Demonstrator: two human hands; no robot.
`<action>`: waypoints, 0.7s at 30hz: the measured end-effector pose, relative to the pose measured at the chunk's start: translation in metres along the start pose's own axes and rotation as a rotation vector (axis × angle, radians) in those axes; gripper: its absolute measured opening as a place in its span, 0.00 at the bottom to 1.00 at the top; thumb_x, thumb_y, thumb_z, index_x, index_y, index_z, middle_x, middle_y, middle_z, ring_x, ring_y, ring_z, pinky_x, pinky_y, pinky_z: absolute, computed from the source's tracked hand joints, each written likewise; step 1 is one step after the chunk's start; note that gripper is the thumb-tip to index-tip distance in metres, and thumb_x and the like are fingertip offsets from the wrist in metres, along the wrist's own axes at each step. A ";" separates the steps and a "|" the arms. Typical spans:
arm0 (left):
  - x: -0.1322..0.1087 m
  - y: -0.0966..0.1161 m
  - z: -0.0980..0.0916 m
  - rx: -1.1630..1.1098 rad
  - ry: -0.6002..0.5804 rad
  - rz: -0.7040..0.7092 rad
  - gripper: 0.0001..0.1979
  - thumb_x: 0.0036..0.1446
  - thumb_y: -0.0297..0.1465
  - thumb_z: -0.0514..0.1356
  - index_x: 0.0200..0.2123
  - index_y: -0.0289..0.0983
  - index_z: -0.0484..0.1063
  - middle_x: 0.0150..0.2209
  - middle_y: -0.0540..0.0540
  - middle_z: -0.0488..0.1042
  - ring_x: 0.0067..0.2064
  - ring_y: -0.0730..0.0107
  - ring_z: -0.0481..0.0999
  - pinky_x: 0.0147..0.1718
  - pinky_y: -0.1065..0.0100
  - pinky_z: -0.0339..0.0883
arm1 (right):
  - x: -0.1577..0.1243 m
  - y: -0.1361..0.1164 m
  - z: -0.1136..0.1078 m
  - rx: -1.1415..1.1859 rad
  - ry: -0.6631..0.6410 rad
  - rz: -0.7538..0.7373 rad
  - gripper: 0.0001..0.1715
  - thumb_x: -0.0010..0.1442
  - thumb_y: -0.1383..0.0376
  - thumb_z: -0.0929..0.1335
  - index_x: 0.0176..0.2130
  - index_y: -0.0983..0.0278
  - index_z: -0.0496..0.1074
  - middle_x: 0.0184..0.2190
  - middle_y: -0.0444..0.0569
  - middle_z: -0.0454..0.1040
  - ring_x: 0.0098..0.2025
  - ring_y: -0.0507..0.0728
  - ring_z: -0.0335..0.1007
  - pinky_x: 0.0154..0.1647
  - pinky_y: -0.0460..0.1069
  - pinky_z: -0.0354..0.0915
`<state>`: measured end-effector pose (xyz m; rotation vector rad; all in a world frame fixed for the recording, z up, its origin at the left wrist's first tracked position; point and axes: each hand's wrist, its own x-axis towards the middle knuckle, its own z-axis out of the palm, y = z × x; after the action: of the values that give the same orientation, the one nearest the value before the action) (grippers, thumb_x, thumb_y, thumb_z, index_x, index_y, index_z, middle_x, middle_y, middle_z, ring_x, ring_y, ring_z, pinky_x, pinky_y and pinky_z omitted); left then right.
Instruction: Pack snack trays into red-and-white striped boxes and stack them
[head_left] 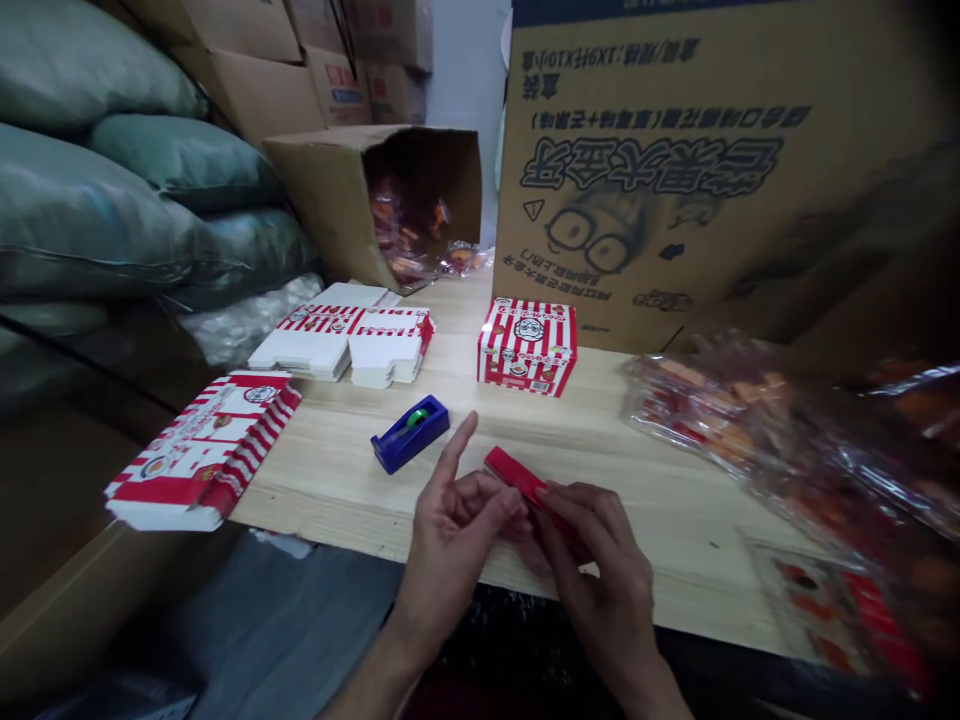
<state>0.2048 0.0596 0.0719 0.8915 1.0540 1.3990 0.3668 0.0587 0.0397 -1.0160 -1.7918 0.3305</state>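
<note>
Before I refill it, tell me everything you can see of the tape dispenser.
The tape dispenser is deep blue and looks like plastic, with a round green part set in its open top. It stands slantwise on the pale table, its low end toward the picture's lower left, apart from the nearby left hand. No loose tape end can be made out.

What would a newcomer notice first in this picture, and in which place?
Probably the large carton at the back right, with upside-down printing. Before its left part, a red-and-white striped box stands on the table. Near the front edge, the right hand holds a red item, with the left hand beside it.
</note>
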 end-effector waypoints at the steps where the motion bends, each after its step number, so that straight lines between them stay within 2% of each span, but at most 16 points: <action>1: 0.000 -0.001 0.009 -0.033 -0.023 -0.025 0.44 0.57 0.37 0.71 0.71 0.46 0.54 0.30 0.52 0.80 0.30 0.68 0.80 0.34 0.67 0.77 | 0.000 0.000 0.000 -0.004 0.008 0.008 0.23 0.67 0.75 0.68 0.57 0.56 0.71 0.46 0.51 0.73 0.48 0.60 0.70 0.45 0.57 0.72; 2: 0.002 -0.003 0.014 -0.054 -0.028 -0.048 0.49 0.57 0.37 0.72 0.73 0.45 0.48 0.30 0.52 0.80 0.29 0.68 0.80 0.34 0.68 0.77 | 0.000 0.001 -0.001 -0.011 0.022 0.007 0.24 0.67 0.75 0.68 0.59 0.57 0.69 0.46 0.51 0.73 0.47 0.60 0.70 0.44 0.56 0.71; 4: 0.009 -0.009 0.014 -0.065 -0.019 -0.090 0.52 0.55 0.36 0.73 0.73 0.44 0.45 0.28 0.52 0.80 0.27 0.69 0.79 0.33 0.68 0.76 | 0.001 0.002 -0.003 -0.036 0.033 -0.019 0.27 0.67 0.76 0.68 0.61 0.58 0.67 0.45 0.51 0.73 0.46 0.59 0.69 0.44 0.56 0.68; 9: 0.018 -0.027 0.002 -0.019 -0.066 -0.158 0.50 0.55 0.40 0.73 0.71 0.40 0.48 0.25 0.51 0.79 0.26 0.66 0.80 0.31 0.67 0.75 | 0.008 0.002 -0.008 -0.158 -0.055 -0.115 0.28 0.68 0.76 0.67 0.61 0.54 0.70 0.47 0.51 0.73 0.49 0.60 0.68 0.50 0.59 0.64; 13: 0.027 -0.037 -0.016 0.153 -0.103 -0.144 0.41 0.55 0.45 0.72 0.65 0.36 0.60 0.18 0.57 0.71 0.20 0.68 0.74 0.25 0.68 0.70 | 0.013 0.006 -0.013 -0.160 -0.077 -0.093 0.26 0.70 0.70 0.66 0.63 0.52 0.71 0.47 0.52 0.71 0.48 0.61 0.69 0.45 0.58 0.70; 15: 0.038 -0.028 -0.032 0.266 -0.121 -0.064 0.34 0.54 0.45 0.72 0.59 0.36 0.67 0.18 0.58 0.69 0.21 0.69 0.73 0.26 0.69 0.69 | 0.013 0.010 -0.016 -0.163 -0.096 -0.084 0.26 0.70 0.70 0.65 0.63 0.50 0.70 0.47 0.53 0.72 0.48 0.61 0.70 0.44 0.57 0.73; 18: 0.067 -0.001 -0.048 0.487 -0.021 0.171 0.24 0.59 0.45 0.68 0.53 0.38 0.73 0.23 0.54 0.72 0.27 0.67 0.76 0.31 0.67 0.70 | 0.003 0.014 -0.020 -0.177 -0.098 -0.083 0.25 0.70 0.69 0.65 0.62 0.51 0.72 0.51 0.55 0.72 0.51 0.63 0.72 0.46 0.57 0.76; 20: 0.097 0.014 -0.042 0.692 0.036 0.419 0.19 0.63 0.43 0.65 0.52 0.41 0.74 0.32 0.49 0.78 0.37 0.63 0.79 0.41 0.63 0.73 | -0.007 0.016 -0.019 -0.168 -0.069 -0.072 0.25 0.69 0.69 0.65 0.62 0.51 0.73 0.53 0.55 0.73 0.53 0.64 0.73 0.47 0.57 0.77; 21: 0.115 0.016 -0.032 0.816 0.015 0.550 0.17 0.65 0.42 0.64 0.53 0.41 0.74 0.40 0.45 0.80 0.44 0.60 0.80 0.48 0.60 0.72 | -0.012 0.016 -0.017 -0.157 -0.052 -0.066 0.26 0.69 0.70 0.65 0.62 0.50 0.73 0.54 0.55 0.73 0.53 0.64 0.74 0.47 0.57 0.77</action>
<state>0.1585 0.1711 0.0714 1.8730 1.4953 1.4014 0.3915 0.0558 0.0298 -1.0628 -1.9173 0.1790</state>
